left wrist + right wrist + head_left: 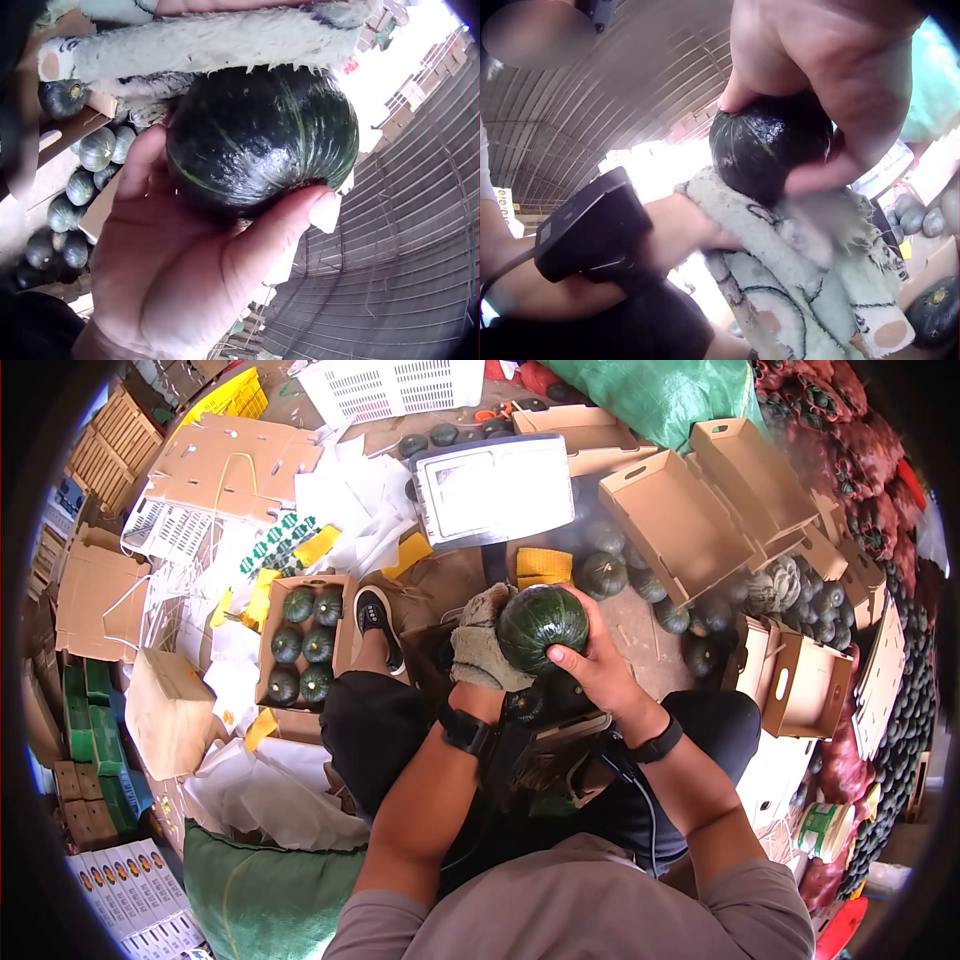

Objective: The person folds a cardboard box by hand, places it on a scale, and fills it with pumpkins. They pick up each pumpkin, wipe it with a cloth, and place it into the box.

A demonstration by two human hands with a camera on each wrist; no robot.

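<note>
My right hand grips a dark green squash, its thumb on the near side. In the left wrist view the palm of the right hand cups the squash from below. My left hand, mostly hidden by a worn, pale patterned cloth, holds that cloth against the squash's side. In the right wrist view the cloth hangs in folds below the squash. The left fingers are largely covered.
An open carton with several squashes stands to the left. Empty cardboard trays lie at the upper right, near loose squashes. A white-topped bin is ahead. Another box with squashes sits between the knees.
</note>
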